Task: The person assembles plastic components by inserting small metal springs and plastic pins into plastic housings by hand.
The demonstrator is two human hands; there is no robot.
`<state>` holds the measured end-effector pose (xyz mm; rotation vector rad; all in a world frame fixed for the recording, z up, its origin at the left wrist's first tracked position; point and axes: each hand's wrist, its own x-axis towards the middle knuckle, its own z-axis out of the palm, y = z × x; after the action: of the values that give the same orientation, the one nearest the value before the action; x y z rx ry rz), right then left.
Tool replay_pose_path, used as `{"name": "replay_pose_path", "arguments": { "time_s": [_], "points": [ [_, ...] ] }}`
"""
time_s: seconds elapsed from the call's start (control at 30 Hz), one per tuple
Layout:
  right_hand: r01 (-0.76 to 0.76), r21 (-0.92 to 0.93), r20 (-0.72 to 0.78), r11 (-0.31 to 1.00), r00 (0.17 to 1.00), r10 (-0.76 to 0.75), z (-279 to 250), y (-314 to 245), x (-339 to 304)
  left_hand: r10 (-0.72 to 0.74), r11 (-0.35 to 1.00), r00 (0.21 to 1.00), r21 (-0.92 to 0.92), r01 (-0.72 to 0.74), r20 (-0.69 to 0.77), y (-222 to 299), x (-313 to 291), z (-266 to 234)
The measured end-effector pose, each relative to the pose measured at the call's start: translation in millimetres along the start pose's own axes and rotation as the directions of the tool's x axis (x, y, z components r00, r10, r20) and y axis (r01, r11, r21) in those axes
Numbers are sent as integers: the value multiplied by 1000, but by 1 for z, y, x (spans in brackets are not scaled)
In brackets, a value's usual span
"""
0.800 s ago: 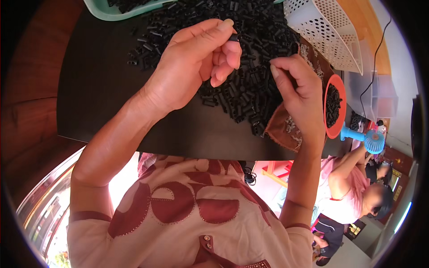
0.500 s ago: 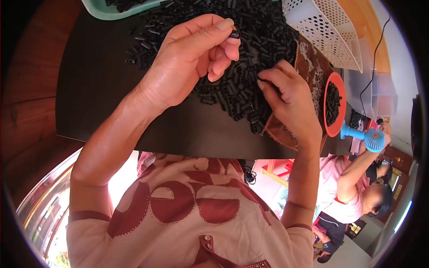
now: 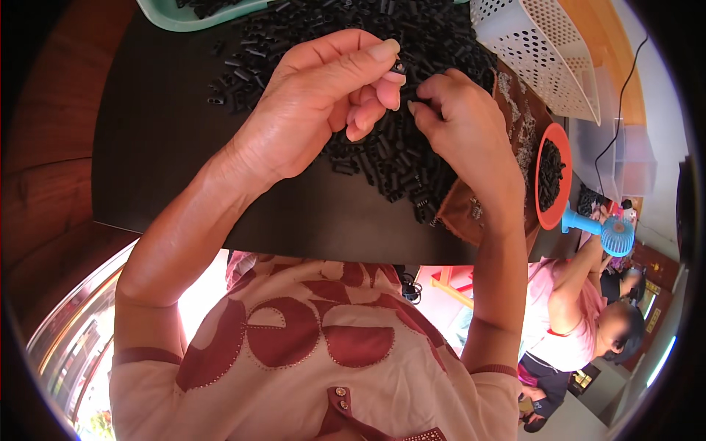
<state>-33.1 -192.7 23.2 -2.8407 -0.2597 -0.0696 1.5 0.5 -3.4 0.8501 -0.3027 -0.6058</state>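
Between the thumb and fingertips of my left hand [image 3: 323,99] is a small black plastic piece [image 3: 398,67], mostly covered by the fingers. To its right, my right hand [image 3: 463,121] is closed in a pinch, its thumb near the index finger; anything held there is too small or hidden to make out. Both hands hover over a wide pile of short black tubular pieces [image 3: 382,158] on the dark table [image 3: 184,147]. Beneath my right wrist lies a brown cloth [image 3: 460,213] with many tiny metal springs [image 3: 526,140] scattered on it.
A red-orange bowl [image 3: 544,213] of black pieces stands at the right, near a small blue fan [image 3: 616,234]. Beyond the cloth is a white perforated basket [image 3: 544,66]. A green tray [image 3: 176,22] sits far left. People in pink [image 3: 562,301] and dark clothing are at the right.
My right hand has moved up and left, closer to my left hand. The left hand has shifted slightly right and down with its black piece, which is turned a little.
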Motion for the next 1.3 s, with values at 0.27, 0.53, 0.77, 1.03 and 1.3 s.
{"name": "replay_pose_path", "arguments": {
  "time_s": [0.27, 0.53, 0.77, 1.03, 1.3],
  "points": [
    [55, 4, -56, 999, 997, -54, 7, 0, 1, 19, 1000, 1000, -5, -19, 3, 0, -3, -1],
    [178, 160, -201, 971, 969, -144, 10, 2, -11, 12, 999, 1000, -35, -12, 4, 1, -5, -2],
    [152, 264, -224, 952, 970, -92, 6, 7, -15, 20, 998, 1000, -54, -21, -25, 2, -2, -3],
    [195, 77, -155, 978, 971, -182, 3, 19, 4, -8, 998, 1000, -60, 7, -19, 3, -2, -3],
    [183, -121, -190, 976, 960, -203, 12, 30, 44, -1, 998, 1000, -56, 0, -28, 3, -2, -6]
  ]
}}
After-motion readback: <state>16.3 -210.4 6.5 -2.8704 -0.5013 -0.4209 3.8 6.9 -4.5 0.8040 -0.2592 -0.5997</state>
